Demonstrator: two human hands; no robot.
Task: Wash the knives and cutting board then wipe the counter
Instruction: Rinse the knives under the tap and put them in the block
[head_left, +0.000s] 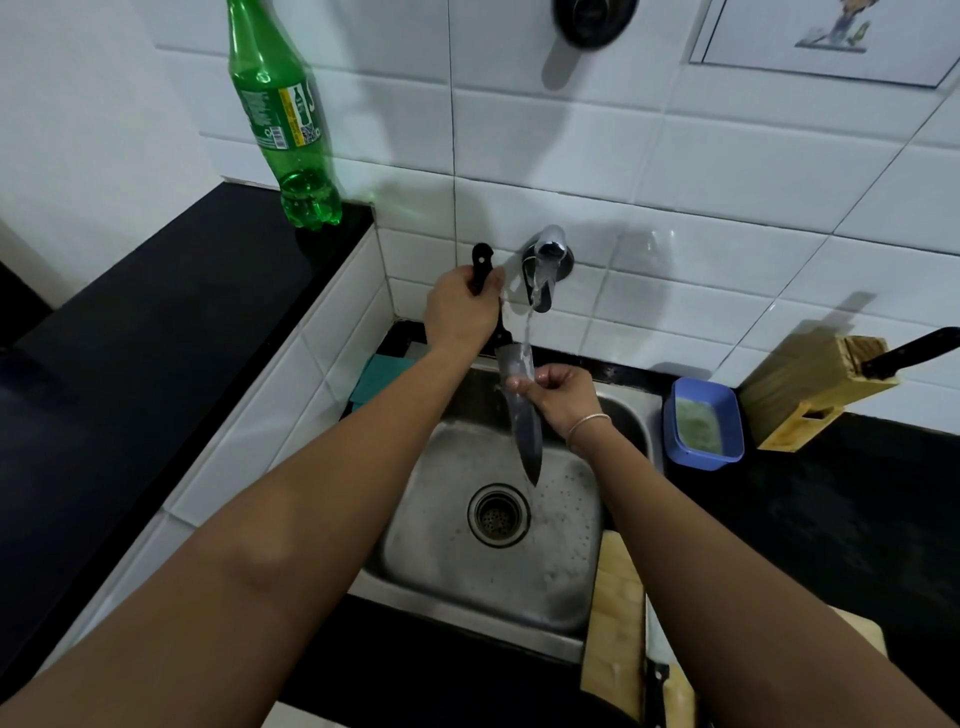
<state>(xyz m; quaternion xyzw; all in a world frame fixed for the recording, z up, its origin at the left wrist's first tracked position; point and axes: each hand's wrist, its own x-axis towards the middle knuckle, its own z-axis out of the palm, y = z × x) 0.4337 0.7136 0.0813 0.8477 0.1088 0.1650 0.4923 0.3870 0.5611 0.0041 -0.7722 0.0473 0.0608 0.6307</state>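
A person rinses a large knife (519, 410) under a running tap (546, 254) over a steel sink (467, 561). The left hand (460, 312) has its fingers curled tight round the black handle and holds it high near the wall, so the blade hangs tip-down above the drain (497, 514) and the water runs along the steel and drips off the point. The right hand (558, 392) sits against the upper part of the blade just where the stream lands; its fingers (519, 385) are bent over the flat of the steel, apparently rubbing it clean, with the sharp tip pointing away from both arms.

A wooden cutting board (618, 613) lies on the dark bench (831, 519) at the sink's right edge, partly under the right forearm, and what looks like a second knife (655, 675) rests on it; both seem to be waiting their turn. Farther right, a wooden knife block (810, 395) lies tipped on its side with one black handle sticking out, next to a blue tub (704, 423) holding something pale green. A green bottle (283, 119) stands on the raised bench at left, and a green cloth or sponge (379, 376) is tucked beside the sink, handy for the wiping that, by the look of things, has not yet begun.
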